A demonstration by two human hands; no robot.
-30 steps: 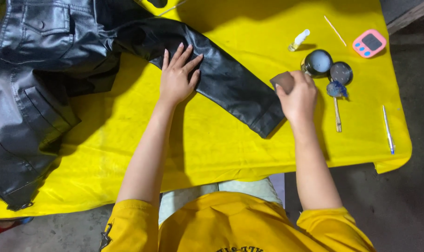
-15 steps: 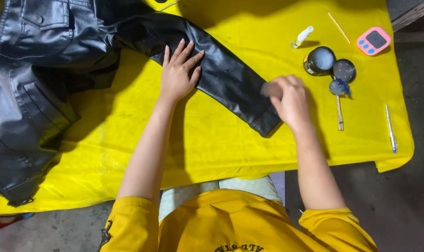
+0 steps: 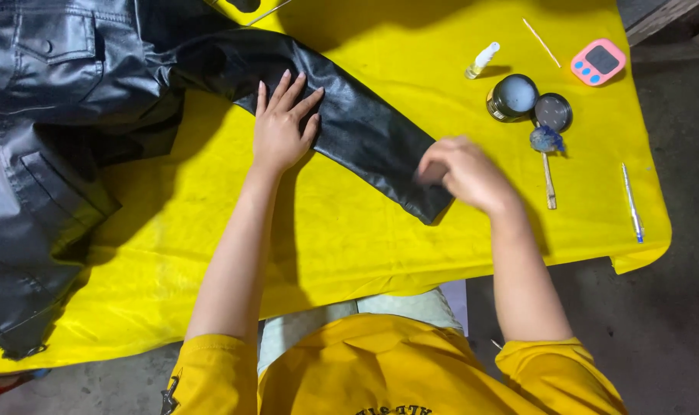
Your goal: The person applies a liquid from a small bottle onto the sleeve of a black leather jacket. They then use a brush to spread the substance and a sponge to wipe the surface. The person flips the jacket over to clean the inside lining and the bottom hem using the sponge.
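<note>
The black leather jacket (image 3: 49, 154) lies bunched well to the left of the left hand (image 3: 282, 127), its body running off the frame's edge, and one sleeve (image 3: 349, 123) stretches from it across the yellow table cover (image 3: 349, 246). The left hand lies flat on that sleeve, fingers spread wide and gripping nothing, pinning the leather. Just to its right, at the cuff end, the right hand (image 3: 464, 173) is curled loosely over the sleeve's edge; it is blurred, and whether it holds a small pad or cloth under the fingers I cannot tell. To rub the cuff well, the flat hand should keep the sleeve taut (leather creeps on a slick cover) while the other works in short, even strokes, staying on the leather. Beyond the right hand, up and to its right, stand an open dark tin (image 3: 513, 97) and its lid (image 3: 554, 112), touching, with a small brush (image 3: 547, 154) just below. Much of the jacket's far side is out of view.
</note>
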